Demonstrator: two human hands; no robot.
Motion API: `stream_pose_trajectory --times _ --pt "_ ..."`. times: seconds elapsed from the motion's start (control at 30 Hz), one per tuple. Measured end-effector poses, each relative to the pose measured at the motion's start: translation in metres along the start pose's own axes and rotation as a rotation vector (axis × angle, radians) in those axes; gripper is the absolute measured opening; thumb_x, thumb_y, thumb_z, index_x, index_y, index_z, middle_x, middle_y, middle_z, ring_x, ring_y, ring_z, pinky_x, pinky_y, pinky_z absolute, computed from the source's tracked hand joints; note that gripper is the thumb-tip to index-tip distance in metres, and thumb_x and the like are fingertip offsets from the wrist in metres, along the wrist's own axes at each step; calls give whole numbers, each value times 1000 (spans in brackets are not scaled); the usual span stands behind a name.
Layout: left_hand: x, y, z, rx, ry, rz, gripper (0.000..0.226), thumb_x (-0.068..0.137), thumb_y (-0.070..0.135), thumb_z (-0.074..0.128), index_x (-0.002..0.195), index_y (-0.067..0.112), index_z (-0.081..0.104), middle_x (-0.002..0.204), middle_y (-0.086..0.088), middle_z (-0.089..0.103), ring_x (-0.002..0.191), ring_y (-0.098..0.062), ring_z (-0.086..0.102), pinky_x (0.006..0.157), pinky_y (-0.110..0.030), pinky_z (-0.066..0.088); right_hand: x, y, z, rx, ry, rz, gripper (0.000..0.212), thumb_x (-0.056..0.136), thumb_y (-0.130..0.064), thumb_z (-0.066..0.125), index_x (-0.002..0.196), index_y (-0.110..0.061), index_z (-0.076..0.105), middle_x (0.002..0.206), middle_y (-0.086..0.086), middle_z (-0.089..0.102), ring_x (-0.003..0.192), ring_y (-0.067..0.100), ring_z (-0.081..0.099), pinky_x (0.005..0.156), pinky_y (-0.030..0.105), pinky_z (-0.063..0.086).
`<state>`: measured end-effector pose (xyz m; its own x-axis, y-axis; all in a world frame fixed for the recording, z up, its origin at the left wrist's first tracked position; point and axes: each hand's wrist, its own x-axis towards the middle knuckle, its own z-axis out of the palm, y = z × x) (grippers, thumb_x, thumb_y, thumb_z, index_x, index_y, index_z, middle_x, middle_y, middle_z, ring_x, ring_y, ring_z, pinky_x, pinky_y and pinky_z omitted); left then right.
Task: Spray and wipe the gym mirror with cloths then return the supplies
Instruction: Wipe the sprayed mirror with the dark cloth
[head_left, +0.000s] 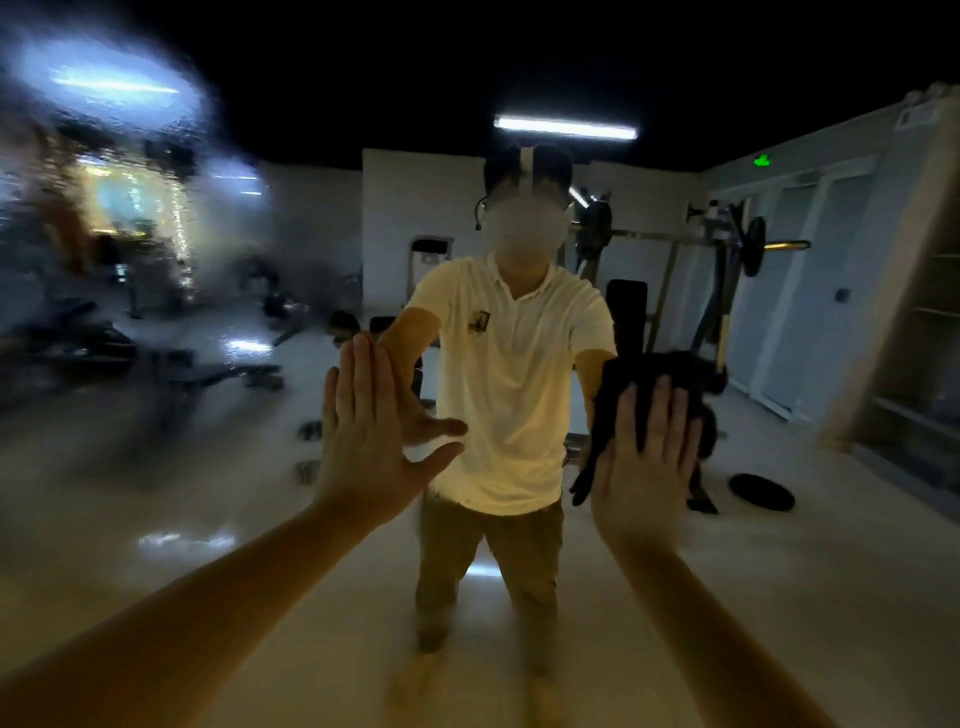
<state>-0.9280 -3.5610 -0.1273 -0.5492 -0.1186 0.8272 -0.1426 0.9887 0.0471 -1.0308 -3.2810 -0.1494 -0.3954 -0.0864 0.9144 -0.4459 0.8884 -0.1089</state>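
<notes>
Scene: A person stands square to a gym mirror (218, 519), both arms stretched out to the glass.
Left hand: The left hand (363, 441) lies flat on the mirror, fingers straight and together, thumb spread to the side, holding nothing; its reflection meets it palm to palm.
Right hand: The right hand (644, 467) is also flat, its straight fingers pressing a dark cloth (670, 374) against the glass.
Cloth: It is bunched between palm and mirror at about chest height of the reflection, spilling out above the fingertips, with one end hanging below the heel of the hand.
Glass: A streaky wet patch (130, 182) blurs the upper left of the mirror; the centre and right reflect sharply.
Reflection: The person in a pale polo shirt (509, 389) and khaki trousers, under a ceiling strip light (565, 127).
Behind: A barbell rack (727, 249) loaded with plates, a loose weight plate (761, 491) on the floor, and a green sign (761, 160) above the doors.
Storage: Open shelves (930, 338) stand at the right edge of view; what they hold is too dim to make out.
</notes>
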Motion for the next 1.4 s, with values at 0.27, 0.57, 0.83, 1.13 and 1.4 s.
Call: stream_pose_trajectory --times 0.27,0.57,0.83,1.13,1.4 --pt "-32 -51 -26 -104 0 50 107 92 63 58 165 1 9 173 -17 10 161 -33 9 125 -62 22 10 -126 33 60 23 -315 71 99 -21 55 163 -18 26 171 13 16 158 36 12 127 59 11" --pt "-70 -63 -22 -69 -24 5 99 91 32 70 164 -1 12 172 -19 14 160 -32 10 129 -55 17 -15 -170 52 -13 -232 -923 63 100 -14 47 161 -19 31 170 7 24 159 29 11 130 48 0" --pt "-64 -10 12 -157 -50 -126 123 84 71 66 164 0 6 173 -21 5 161 -34 7 129 -54 16 -16 -34 6 -154 -157 -646 54 107 -22 42 160 -20 34 166 10 32 156 31 25 128 51 18" --pt "-62 0 27 -102 -43 -189 144 71 87 68 164 -1 1 172 -24 0 160 -39 3 129 -55 14 -54 66 -10 -103 -170 -16 60 106 -27 37 163 -12 24 170 21 14 158 38 9 126 59 17" --pt "-76 -43 2 -61 -121 -3 135 71 67 81 165 2 9 173 -18 5 161 -33 7 128 -56 18 -88 -42 35 68 -106 -269 57 109 -30 44 162 -18 27 169 14 19 157 35 18 127 56 17"
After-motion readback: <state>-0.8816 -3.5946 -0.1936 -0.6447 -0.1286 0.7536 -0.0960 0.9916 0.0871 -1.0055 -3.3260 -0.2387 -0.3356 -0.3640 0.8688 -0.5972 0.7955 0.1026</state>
